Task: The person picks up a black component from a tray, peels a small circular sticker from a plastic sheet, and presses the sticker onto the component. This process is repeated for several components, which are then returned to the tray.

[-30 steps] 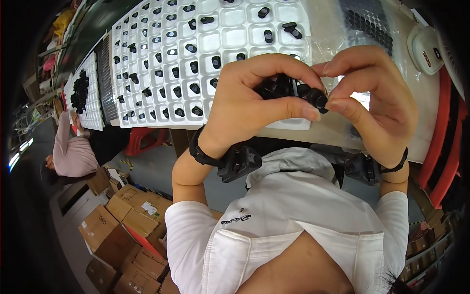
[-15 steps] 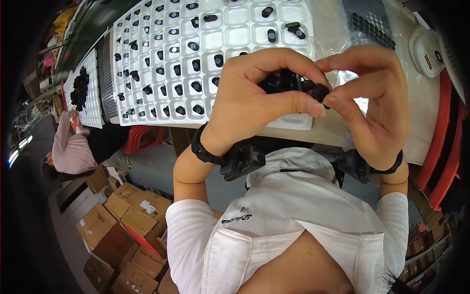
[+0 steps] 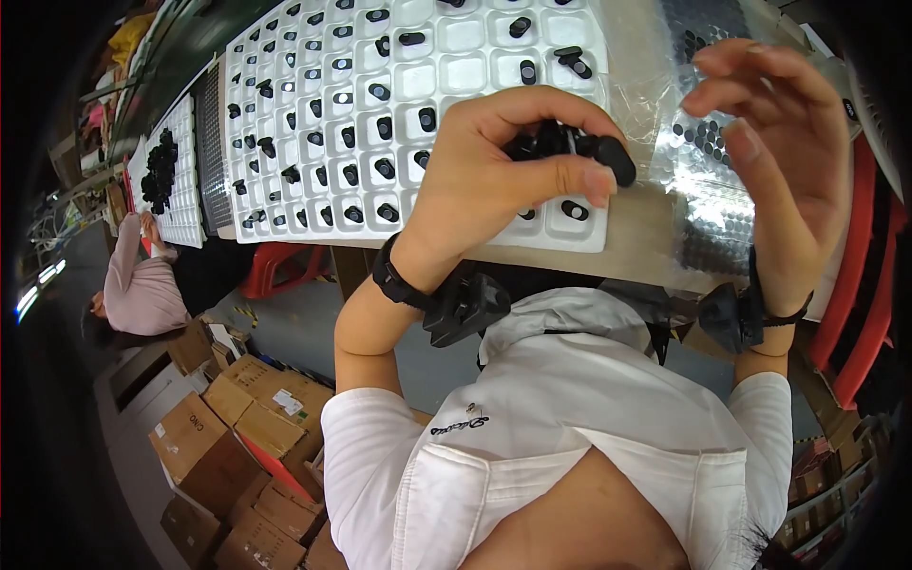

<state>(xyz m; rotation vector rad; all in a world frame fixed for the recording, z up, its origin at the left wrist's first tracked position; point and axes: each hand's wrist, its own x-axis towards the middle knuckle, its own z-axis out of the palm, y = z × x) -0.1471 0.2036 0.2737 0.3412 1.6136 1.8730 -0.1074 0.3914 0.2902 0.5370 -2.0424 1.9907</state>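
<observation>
My left hand (image 3: 508, 166) is curled around a cluster of small black plastic parts (image 3: 570, 144), held above the near edge of a white compartment tray (image 3: 456, 47). Many of the tray's pockets hold one small black part each. My right hand (image 3: 784, 157) is raised to the right of the cluster with its fingers spread and nothing in it, hovering over a shiny sheet of bubble wrap (image 3: 708, 180). Both wrists carry a black strap with a small device.
A second white tray with a heap of black parts (image 3: 161, 166) lies further left on the bench. A person in a pink top (image 3: 142, 290) crouches on the floor at left. Cardboard boxes (image 3: 237, 427) are stacked below. Red frames (image 3: 860, 304) stand at right.
My right hand has let go of the black cluster and drawn off to the right, fingers opening. My left hand still holds the parts.
</observation>
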